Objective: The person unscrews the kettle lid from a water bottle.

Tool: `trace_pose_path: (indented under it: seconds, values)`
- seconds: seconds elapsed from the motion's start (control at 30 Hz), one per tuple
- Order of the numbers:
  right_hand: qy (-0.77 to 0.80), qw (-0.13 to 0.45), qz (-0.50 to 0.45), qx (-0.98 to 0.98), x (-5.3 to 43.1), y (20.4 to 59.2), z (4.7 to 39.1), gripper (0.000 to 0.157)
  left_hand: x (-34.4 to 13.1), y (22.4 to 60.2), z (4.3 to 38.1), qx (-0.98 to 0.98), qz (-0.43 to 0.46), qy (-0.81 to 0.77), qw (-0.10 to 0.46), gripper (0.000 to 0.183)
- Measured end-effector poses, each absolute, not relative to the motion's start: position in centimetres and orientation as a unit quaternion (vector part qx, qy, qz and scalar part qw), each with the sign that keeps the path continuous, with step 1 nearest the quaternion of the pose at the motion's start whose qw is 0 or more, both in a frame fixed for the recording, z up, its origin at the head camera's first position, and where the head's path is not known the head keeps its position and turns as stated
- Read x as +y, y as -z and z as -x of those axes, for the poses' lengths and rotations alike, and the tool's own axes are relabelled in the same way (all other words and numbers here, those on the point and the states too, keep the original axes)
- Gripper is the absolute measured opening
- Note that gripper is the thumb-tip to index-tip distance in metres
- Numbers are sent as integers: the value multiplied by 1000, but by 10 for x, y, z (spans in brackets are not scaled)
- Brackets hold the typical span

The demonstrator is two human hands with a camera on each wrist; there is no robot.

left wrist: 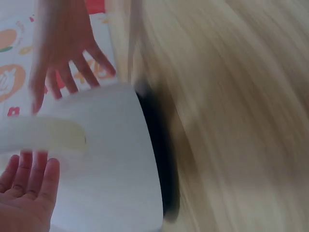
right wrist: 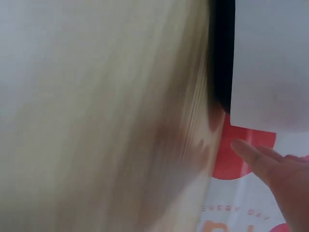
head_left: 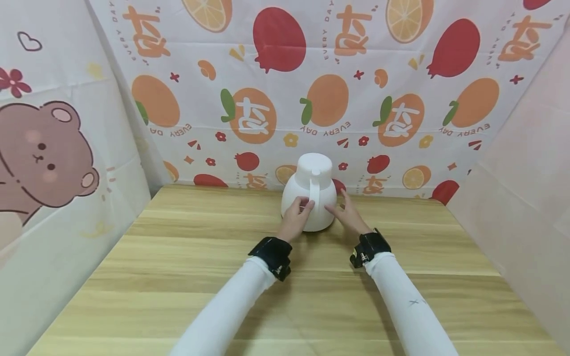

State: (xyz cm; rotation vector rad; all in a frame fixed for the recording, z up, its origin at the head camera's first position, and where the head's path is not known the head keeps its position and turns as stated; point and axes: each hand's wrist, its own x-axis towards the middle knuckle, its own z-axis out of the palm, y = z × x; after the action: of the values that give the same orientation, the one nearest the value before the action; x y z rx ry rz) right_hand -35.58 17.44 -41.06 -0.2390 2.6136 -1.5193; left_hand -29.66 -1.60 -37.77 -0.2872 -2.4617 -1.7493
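Note:
A white vacuum jug (head_left: 318,220) with a rounded lid stands upright at the back of the table, its handle (head_left: 314,187) facing me. In the left wrist view, the dark base (left wrist: 159,154) of the jug shows. My left hand (head_left: 295,217) is at the left of the handle, with its fingers (left wrist: 32,176) fairly straight and their tips close to the handle. Whether they touch it, I cannot tell. On the jug's other side is my right hand (head_left: 351,215), fingers spread and holding nothing. The right wrist view shows that hand (right wrist: 285,181) just beside the jug wall (right wrist: 273,63).
The wood-grain table (head_left: 200,257) ends behind the jug at a fruit-print cloth (head_left: 285,113). A bear-print cloth (head_left: 49,153) hangs on the left and a pale one (head_left: 525,178) on the right. Black bands (head_left: 272,254) sit on both wrists.

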Motion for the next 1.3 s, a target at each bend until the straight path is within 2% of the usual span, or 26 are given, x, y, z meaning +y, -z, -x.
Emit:
trace_pose_path:
  seconds: [0.23,0.43,0.6,1.0,1.3]
  values:
    - [531,61,80,841,172,412,369,94,5,375,295,-771,85,630,44,36]
    - [523,68,87,845,171,411,371,96,14,374,294,-761,75,643,43,33]
    - [524,82,83,844,169,412,373,98,13,373,292,-771,63,633,41,33]
    - [550,91,103,824,168,415,370,87,7,371,288,-785,76,615,19,35]
    - [546,98,127,822,174,416,364,91,-4,377,286,-781,97,616,22,34]
